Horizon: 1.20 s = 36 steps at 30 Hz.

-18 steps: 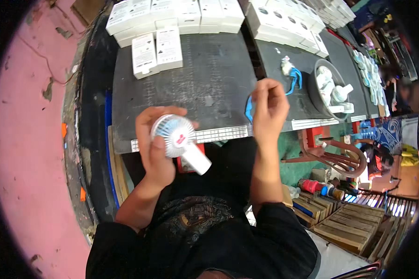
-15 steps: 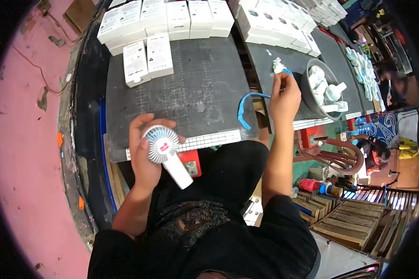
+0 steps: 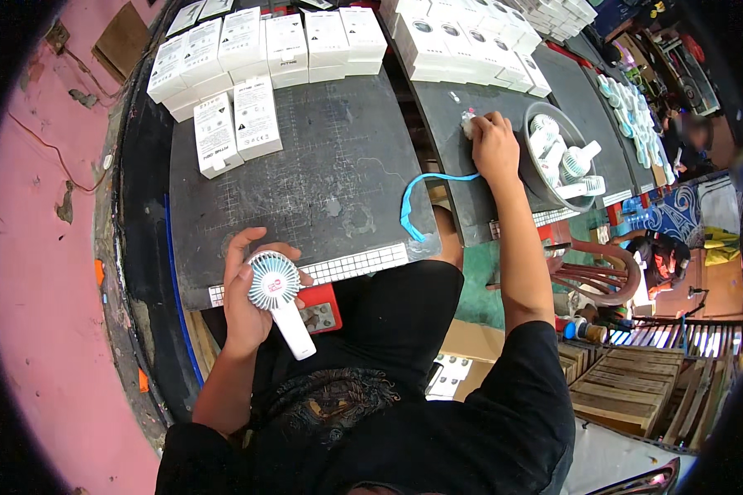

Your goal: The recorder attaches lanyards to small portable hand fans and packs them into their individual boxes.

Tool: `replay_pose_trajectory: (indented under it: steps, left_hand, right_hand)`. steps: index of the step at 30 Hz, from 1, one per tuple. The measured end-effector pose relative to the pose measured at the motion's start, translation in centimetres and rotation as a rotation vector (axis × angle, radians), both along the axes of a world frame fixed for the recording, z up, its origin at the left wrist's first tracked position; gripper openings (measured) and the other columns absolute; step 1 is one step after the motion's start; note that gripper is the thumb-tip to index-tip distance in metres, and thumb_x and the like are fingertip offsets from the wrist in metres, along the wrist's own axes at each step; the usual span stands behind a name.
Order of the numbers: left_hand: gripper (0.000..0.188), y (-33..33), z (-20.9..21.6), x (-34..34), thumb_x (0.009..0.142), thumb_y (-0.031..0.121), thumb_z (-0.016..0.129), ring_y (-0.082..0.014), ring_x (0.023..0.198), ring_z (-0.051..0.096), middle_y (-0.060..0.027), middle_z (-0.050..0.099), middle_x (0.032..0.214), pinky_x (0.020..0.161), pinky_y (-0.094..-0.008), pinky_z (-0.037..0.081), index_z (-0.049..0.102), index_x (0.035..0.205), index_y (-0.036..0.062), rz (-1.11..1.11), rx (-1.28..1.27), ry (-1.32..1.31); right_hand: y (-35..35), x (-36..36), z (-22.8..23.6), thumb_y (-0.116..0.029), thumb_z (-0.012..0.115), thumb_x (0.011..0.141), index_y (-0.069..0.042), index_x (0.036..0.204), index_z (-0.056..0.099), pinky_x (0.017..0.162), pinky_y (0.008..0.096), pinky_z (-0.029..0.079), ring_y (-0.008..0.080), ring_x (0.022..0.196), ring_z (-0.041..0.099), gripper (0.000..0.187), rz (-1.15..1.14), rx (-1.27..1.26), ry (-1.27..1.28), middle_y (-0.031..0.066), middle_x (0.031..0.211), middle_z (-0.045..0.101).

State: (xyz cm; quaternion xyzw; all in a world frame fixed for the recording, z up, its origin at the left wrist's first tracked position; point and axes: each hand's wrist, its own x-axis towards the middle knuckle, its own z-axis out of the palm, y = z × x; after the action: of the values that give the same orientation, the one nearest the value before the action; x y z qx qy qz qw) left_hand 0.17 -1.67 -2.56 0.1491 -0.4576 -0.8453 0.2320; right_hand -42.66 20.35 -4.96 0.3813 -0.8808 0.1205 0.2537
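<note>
At near edge of dark mat (image 3: 322, 173), left hand (image 3: 252, 289) wrapped around small white fan (image 3: 276, 293), handle pointing toward lap; right hand (image 3: 495, 144) stretched to second mat, fingers curled over small white item, blue strap (image 3: 425, 194) trailing from it; judged midway: more fans wait in grey bowl (image 3: 545, 186), white boxes (image 3: 239, 124) unfilled; item under right hand hidden, grip hard to make out.

The dark mat (image 3: 322, 173) lies at the centre. Rows of boxes (image 3: 264, 45) line its 12 o'clock edge, with two boxes (image 3: 235, 124) on the mat at 10 o'clock. The bowl of fans (image 3: 557, 153) sits at 3 o'clock, the strap (image 3: 425, 190) between them. The handheld fan (image 3: 276, 289) is at 7 o'clock, in front of the mat's ruler strip (image 3: 351, 264).
</note>
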Motion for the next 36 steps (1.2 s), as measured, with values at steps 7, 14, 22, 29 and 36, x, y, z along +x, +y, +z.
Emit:
replay_pose_trajectory:
  steps: [7,14,22,29,36]
  left_hand:
    - [0.051,0.3,0.2,0.4,0.104,0.034,0.041,-0.0366,0.088,0.076,-0.0281,0.065,0.118,0.058,-0.0396,0.067,0.035,0.147,0.0072,-0.055,0.056,0.053]
    - [0.051,0.5,0.4,1.7,0.104,0.035,0.041,-0.0357,0.087,0.076,-0.0280,0.064,0.118,0.057,-0.0395,0.067,0.035,0.147,0.0082,-0.035,0.071,0.056]
    - [0.052,0.8,0.6,2.7,0.105,0.035,0.038,-0.0343,0.084,0.075,-0.0256,0.065,0.113,0.054,-0.0363,0.068,0.035,0.148,0.0075,0.011,0.071,0.042]
    - [0.052,0.5,0.2,3.2,0.105,0.036,0.039,-0.0337,0.085,0.075,-0.0252,0.065,0.113,0.055,-0.0361,0.068,0.035,0.148,0.0077,0.027,0.069,0.029]
    - [0.052,0.4,-0.3,2.9,0.105,0.038,0.040,-0.0331,0.085,0.075,-0.0254,0.065,0.112,0.054,-0.0361,0.067,0.035,0.147,0.0075,0.025,0.064,0.013]
  right_hand:
    - [1.7,0.5,-1.9,-0.004,0.062,0.093,-0.004,0.138,0.056,0.100,0.0486,0.050,0.0420,0.117,0.063,0.046,0.035,-0.338,-0.253,0.0242,0.127,0.066]
    - [1.8,1.5,-0.8,-0.005,0.068,0.092,-0.005,0.137,0.049,0.093,0.0487,0.053,0.0460,0.109,0.069,0.048,0.006,-0.454,-0.460,0.0238,0.122,0.073]
    - [1.2,-0.4,-1.0,-0.019,0.077,0.090,-0.006,0.126,0.059,0.088,0.0454,0.056,0.0401,0.100,0.073,0.042,-0.147,-0.332,-0.368,0.0231,0.110,0.076]
    - [0.0,-0.1,1.0,-0.025,0.075,0.089,-0.007,0.110,0.078,0.088,0.0456,0.056,0.0396,0.096,0.073,0.028,-0.210,-0.246,-0.423,0.0224,0.103,0.075]
    - [-1.1,-0.2,0.8,-0.018,0.069,0.089,-0.007,0.091,0.078,0.085,0.0482,0.057,0.0387,0.096,0.068,0.013,0.024,0.013,0.014,0.0169,0.097,0.069]
